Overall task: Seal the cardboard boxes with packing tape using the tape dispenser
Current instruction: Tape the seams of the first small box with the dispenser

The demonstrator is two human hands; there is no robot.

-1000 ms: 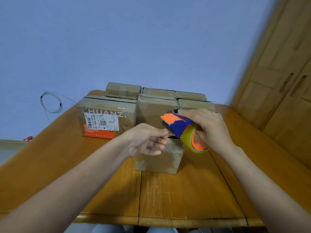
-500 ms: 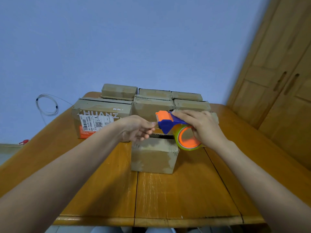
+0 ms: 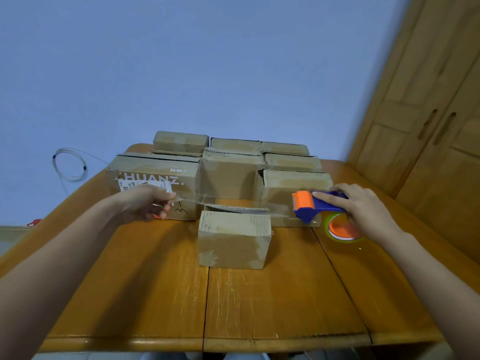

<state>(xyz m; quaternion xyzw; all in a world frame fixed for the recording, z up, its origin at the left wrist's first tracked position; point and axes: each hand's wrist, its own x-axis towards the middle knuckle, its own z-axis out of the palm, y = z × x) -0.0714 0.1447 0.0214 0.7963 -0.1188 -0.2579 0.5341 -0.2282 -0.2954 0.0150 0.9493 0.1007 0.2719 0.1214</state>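
A small cardboard box (image 3: 233,242) stands alone in the middle of the wooden table (image 3: 259,307), its top flaps slightly raised. My right hand (image 3: 363,209) grips the blue and orange tape dispenser (image 3: 317,206), held to the right of the box. My left hand (image 3: 148,203) pinches the free end of the clear tape (image 3: 226,203) to the left of the box. The tape strip stretches between my hands, just above the box's top.
Several more cardboard boxes (image 3: 228,172) are packed in rows behind the small one, the largest (image 3: 155,183) with a label at the left. A wooden wardrobe (image 3: 428,126) stands to the right. A coiled cable (image 3: 70,165) hangs on the blue wall.
My hands have moved apart: the left pulled the tape end leftward, the right carried the dispenser rightward, drawing a long strip of tape out over the small box.
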